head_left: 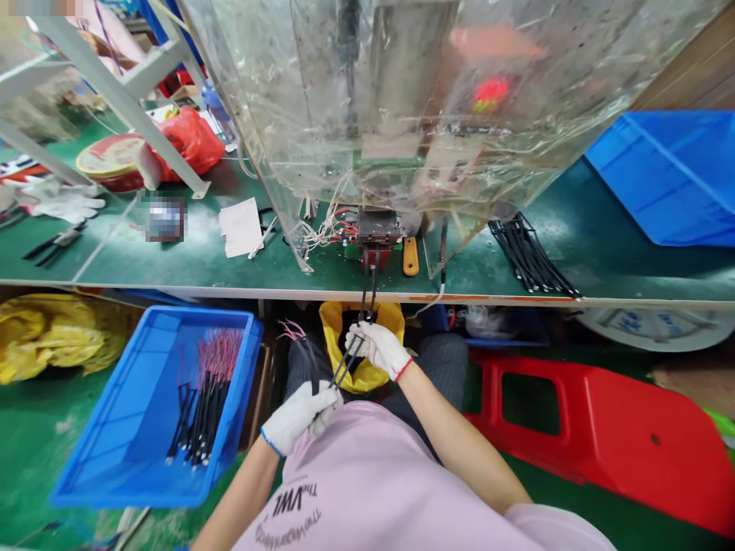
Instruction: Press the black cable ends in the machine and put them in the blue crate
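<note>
Both hands wear white gloves and are over the lap, below the green bench's front edge. My left hand [302, 417] is closed around black cables [343, 366], whose pink wire ends fan out above it. The fingers of my right hand [379, 348] pinch the same cables further up, over a yellow bag [336, 325]. Two black strands run from there up to a small machine [379, 226] at the bench edge. Red and white wires [327, 232] are bunched at the machine's left side.
A blue bin [152, 329] of black cables with pink ends stands at lower left. More black cables [531, 256] lie on the bench at right. Clear plastic sheeting [321, 115] hangs over the machine. A red stool [620, 413] is at right, a blue crate [671, 176] behind.
</note>
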The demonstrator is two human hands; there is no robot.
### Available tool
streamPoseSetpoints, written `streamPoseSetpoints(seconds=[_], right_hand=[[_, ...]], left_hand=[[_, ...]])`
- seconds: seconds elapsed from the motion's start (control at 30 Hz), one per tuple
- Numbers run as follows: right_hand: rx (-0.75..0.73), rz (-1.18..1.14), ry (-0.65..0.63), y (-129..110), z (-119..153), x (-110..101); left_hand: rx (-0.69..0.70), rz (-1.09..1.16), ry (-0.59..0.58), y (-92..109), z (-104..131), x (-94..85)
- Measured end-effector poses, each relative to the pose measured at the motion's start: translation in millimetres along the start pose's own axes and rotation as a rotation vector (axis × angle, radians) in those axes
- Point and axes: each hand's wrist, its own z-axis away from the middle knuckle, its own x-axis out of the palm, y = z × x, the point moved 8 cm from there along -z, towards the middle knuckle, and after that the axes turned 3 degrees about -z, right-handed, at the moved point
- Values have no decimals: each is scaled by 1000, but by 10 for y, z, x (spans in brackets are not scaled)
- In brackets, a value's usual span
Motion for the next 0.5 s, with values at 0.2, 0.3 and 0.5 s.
streamPoseSetpoints(seconds=[0.2,0.3,0.5], right_hand=[[218,24,-162,45,87,97],[167,88,-63,139,25,61],[-144,419,391,137,-256,-302]], left_hand=[[3,-73,75,-62,-2,-45],[-72,-209,111,-106,-22,-38],[-47,-581,184,3,-104,50]])
